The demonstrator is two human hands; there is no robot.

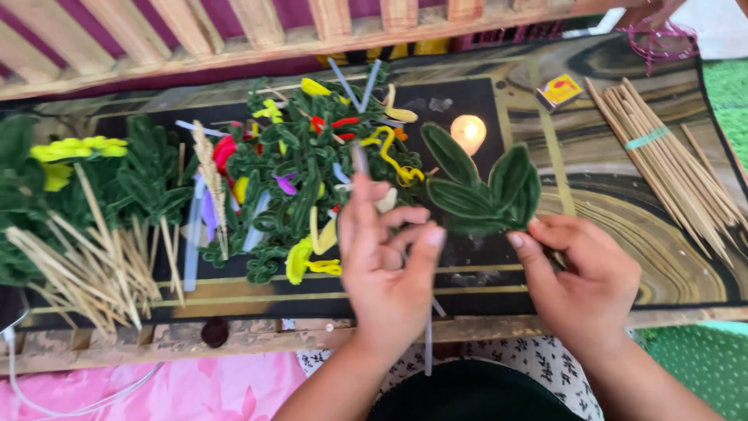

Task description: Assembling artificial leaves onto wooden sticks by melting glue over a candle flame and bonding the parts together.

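right hand [586,274] pinches the base of a green pipe-cleaner leaf cluster [481,187], holding it upright above the dark board [467,101], likely to keep the stem end reachable. left hand [386,257] closes around a thin grey stick [428,343] just beside it. hands near, not touching. lit candle [468,131] behind; skewer bundle [670,168] at right.

A lit candle [468,131], a small yellow box [559,90] and a banded bundle of wooden sticks [668,165] lie on the desk [623,234].
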